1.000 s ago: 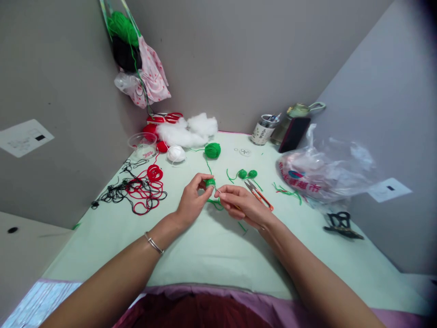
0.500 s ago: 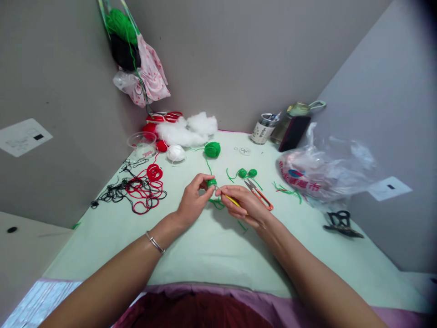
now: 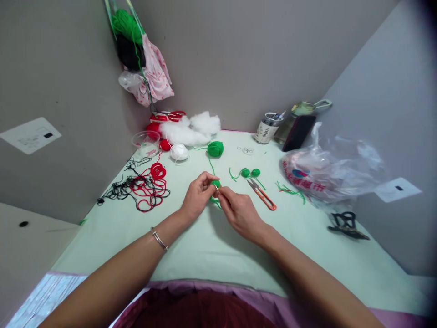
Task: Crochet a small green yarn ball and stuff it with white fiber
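A small green crocheted piece (image 3: pixel 216 183) is pinched between the thumb and fingers of my left hand (image 3: pixel 199 193). My right hand (image 3: pixel 241 209) is closed round a crochet hook (image 3: pixel 217 189); its metal tip meets the green piece, while the handle is hidden by my fingers. Green yarn runs from the piece back to a green yarn ball (image 3: pixel 215 149), and loose strands hang below it. To the right lie two small green crocheted balls (image 3: pixel 250 172) with yarn tails, beside orange-handled thread snips (image 3: pixel 262 195).
Tangled black and red yarn (image 3: pixel 146 187) spreads at left, behind it a clear plastic cup (image 3: pixel 146 143). White stuffing (image 3: pixel 187 132) and a white yarn ball (image 3: pixel 179 152) sit at the back. At right are a plastic bag (image 3: pixel 307 175), a phone (image 3: pixel 299 132) and a black hair clip (image 3: pixel 346 225).
My right hand has turned over and in towards the left one, so the hook's yellow handle no longer shows. The whole view has shifted slightly.
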{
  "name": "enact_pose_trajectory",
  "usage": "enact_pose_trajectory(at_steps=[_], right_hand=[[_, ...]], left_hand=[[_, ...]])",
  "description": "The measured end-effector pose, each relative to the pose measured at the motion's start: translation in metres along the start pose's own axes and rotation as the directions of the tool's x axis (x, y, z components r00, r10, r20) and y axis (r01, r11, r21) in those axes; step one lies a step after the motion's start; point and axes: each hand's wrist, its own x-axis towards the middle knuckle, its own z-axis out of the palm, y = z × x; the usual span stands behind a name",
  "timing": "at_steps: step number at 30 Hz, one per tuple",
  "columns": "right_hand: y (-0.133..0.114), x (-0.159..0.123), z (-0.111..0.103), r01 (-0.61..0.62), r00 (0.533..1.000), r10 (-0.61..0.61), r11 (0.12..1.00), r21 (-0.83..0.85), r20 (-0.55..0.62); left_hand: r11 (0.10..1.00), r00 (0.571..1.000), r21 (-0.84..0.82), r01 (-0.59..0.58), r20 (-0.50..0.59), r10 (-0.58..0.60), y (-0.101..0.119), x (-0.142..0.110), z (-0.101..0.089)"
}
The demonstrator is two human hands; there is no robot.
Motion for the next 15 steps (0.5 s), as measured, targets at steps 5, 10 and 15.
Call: enact_pose_trajectory(at_steps=[5, 10, 15], right_hand=[[0.007, 0.010, -0.017, -0.263, 0.940, 0.136, 0.873, 0.410, 0.313], [0.005, 0.004, -0.021, -0.530, 0.617, -0.011, 0.733, 0.426, 0.787], [0.005, 0.008, -0.014, -0.269, 0.939, 0.074, 0.766, 0.584, 0.336]], left_hand=[[0.998, 0.995, 0.028, -0.064, -0.076, 0.066, -0.005, -0.002, 0.000], [0.997, 0.978, 0.031, -0.075, -0.191, 0.080, -0.009, 0.010, -0.014], [0.997, 0.991, -0.079, 0.007, -0.134, -0.017, -0.003, 0.011, -0.014]])
